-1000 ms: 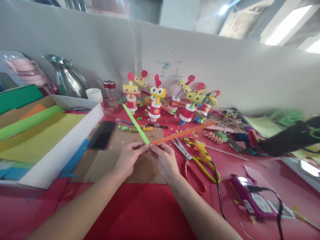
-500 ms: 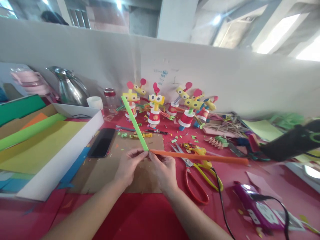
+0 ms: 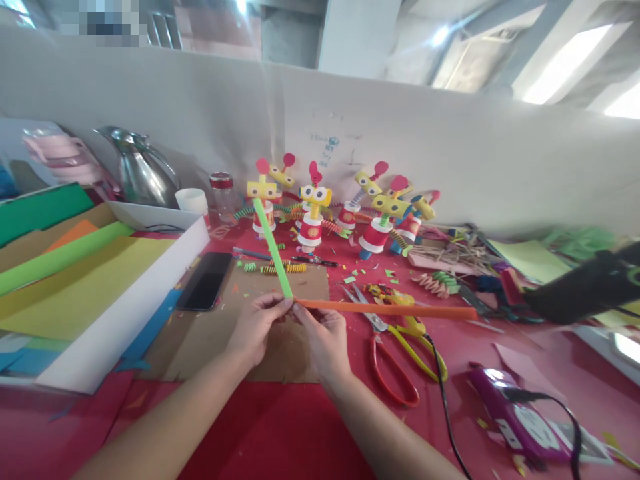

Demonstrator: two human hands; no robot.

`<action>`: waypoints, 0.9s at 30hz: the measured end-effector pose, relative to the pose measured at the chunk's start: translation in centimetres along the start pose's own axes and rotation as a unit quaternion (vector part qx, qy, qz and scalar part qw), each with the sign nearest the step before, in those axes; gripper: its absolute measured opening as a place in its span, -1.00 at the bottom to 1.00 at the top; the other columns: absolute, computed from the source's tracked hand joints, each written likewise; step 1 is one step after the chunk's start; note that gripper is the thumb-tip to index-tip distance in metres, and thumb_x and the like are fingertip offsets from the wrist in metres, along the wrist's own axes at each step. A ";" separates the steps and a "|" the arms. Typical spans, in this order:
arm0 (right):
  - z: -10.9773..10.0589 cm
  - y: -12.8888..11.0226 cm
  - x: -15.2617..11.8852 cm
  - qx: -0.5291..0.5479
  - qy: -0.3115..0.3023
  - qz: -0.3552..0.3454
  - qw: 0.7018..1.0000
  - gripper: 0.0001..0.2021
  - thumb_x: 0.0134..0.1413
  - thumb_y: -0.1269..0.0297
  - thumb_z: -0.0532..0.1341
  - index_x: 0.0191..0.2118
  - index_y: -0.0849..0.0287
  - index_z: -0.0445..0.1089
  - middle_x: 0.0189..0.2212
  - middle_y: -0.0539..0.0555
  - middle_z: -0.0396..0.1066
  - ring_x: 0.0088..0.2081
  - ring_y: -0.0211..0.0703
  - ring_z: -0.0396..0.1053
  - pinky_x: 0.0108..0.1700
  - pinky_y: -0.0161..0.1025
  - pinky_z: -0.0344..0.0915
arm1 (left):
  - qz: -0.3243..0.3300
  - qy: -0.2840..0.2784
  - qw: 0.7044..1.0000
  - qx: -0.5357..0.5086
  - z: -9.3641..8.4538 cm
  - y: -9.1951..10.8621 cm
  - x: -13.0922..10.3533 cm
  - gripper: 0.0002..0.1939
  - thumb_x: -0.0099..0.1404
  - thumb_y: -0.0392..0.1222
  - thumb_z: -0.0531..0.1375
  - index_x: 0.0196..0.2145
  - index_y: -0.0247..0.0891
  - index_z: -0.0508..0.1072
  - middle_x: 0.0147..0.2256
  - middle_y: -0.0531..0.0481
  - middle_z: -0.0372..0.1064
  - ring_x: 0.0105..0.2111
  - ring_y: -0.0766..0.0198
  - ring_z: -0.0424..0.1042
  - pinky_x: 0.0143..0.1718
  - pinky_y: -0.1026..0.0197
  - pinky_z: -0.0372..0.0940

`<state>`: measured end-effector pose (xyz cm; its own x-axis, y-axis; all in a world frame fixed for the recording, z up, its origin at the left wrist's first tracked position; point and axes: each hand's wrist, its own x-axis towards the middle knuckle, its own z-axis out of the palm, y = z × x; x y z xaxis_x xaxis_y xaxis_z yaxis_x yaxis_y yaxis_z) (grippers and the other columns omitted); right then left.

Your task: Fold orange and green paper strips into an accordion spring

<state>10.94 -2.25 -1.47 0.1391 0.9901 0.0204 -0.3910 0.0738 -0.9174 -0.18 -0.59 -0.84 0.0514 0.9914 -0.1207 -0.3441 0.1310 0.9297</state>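
Note:
My left hand (image 3: 257, 330) pinches the near end of a green paper strip (image 3: 273, 247), which points up and away toward the paper figures. An orange paper strip (image 3: 390, 309) stretches out to the right, its inner end pinched by my right hand (image 3: 325, 340). The two strips meet at a corner between my thumbs and fingertips; how they overlap there is hidden. Both hands hover over a brown cardboard sheet (image 3: 200, 347). Folded paper springs (image 3: 285, 268), yellow and green, lie just beyond.
Left are a white box (image 3: 125, 300) of coloured paper, a phone (image 3: 205, 281) and a steel jug (image 3: 137, 167). Several cup figures (image 3: 311, 230) stand behind. Right lie red-handled scissors (image 3: 377, 333), a yellow-handled tool (image 3: 420, 347) with a cable, and a purple device (image 3: 520, 420).
The strips and both hands have shifted slightly left. The orange strip's far end has come inward, and the green strip's tip is a little lower and further right.

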 end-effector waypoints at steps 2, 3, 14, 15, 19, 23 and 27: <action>-0.1 -0.1 0.0 0.004 -0.004 -0.003 1.000 -0.83 -0.08 0.24 0.34 -0.34 0.19 0.56 -0.39 0.07 0.56 -0.31 -0.13 0.47 -0.15 -0.20 0.37 | -0.011 -0.005 1.000 0.005 0.1 0.1 0.0 -0.81 -0.03 -0.11 0.38 -0.48 -0.27 0.58 -0.49 -0.01 0.45 -0.45 0.34 0.33 -0.38 0.29 0.14; -0.1 -0.2 0.0 -0.002 -0.006 -0.008 1.000 -0.84 -0.08 0.24 0.34 -0.34 0.19 0.55 -0.39 0.07 0.56 -0.31 -0.12 0.47 -0.15 -0.19 0.37 | -0.011 0.000 1.000 0.005 0.1 0.2 0.0 -0.81 -0.05 -0.12 0.39 -0.49 -0.27 0.58 -0.49 0.00 0.44 -0.45 0.34 0.33 -0.37 0.28 0.15; -0.6 -1.2 0.3 -0.099 -0.033 -0.040 0.994 -0.90 -0.10 0.28 0.34 -0.40 0.16 0.54 -0.43 0.05 0.54 -0.34 -0.12 0.46 -0.22 -0.22 0.36 | 0.029 0.028 0.999 -0.024 0.1 -0.5 0.2 -0.87 -0.12 -0.18 0.40 -0.61 -0.24 0.53 -0.55 0.04 0.41 -0.43 0.29 0.32 -0.28 0.24 0.17; -0.6 -1.3 0.3 -0.101 -0.034 -0.038 0.994 -0.91 -0.11 0.29 0.34 -0.41 0.16 0.54 -0.44 0.05 0.54 -0.35 -0.12 0.46 -0.23 -0.22 0.36 | 0.027 0.030 0.999 -0.032 0.1 -0.5 0.2 -0.86 -0.12 -0.19 0.40 -0.62 -0.24 0.52 -0.56 0.05 0.40 -0.43 0.30 0.31 -0.29 0.24 0.17; -0.7 -1.3 0.2 -0.134 -0.028 -0.038 0.990 -0.91 -0.07 0.27 0.34 -0.41 0.16 0.53 -0.44 0.06 0.53 -0.35 -0.13 0.45 -0.25 -0.23 0.36 | 0.016 0.023 0.997 -0.068 0.3 -0.6 0.2 -0.86 -0.09 -0.18 0.39 -0.61 -0.26 0.53 -0.56 0.04 0.38 -0.44 0.31 0.30 -0.30 0.25 0.18; -0.9 -1.2 0.1 -0.163 -0.025 -0.046 0.985 -0.90 -0.04 0.24 0.34 -0.40 0.14 0.52 -0.42 0.07 0.52 -0.34 -0.14 0.44 -0.25 -0.24 0.36 | 0.004 0.039 0.993 -0.109 0.4 -0.7 -0.1 -0.86 -0.11 -0.20 0.40 -0.59 -0.26 0.53 -0.54 0.03 0.42 -0.44 0.32 0.32 -0.30 0.27 0.19; -1.0 -1.3 0.1 -0.173 -0.019 -0.053 0.983 -0.90 -0.03 0.23 0.34 -0.39 0.13 0.51 -0.43 0.06 0.51 -0.35 -0.14 0.43 -0.25 -0.24 0.35 | 0.008 0.017 0.995 -0.103 0.6 -0.6 -0.5 -0.89 -0.04 -0.20 0.39 -0.50 -0.23 0.57 -0.49 0.02 0.45 -0.41 0.31 0.34 -0.27 0.25 0.22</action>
<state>12.35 -2.37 -0.65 0.1266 0.9830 0.1327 -0.0411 0.1388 -0.9895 0.52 -1.16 -1.12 0.0137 0.9924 -0.1222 -0.5288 0.1109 0.8415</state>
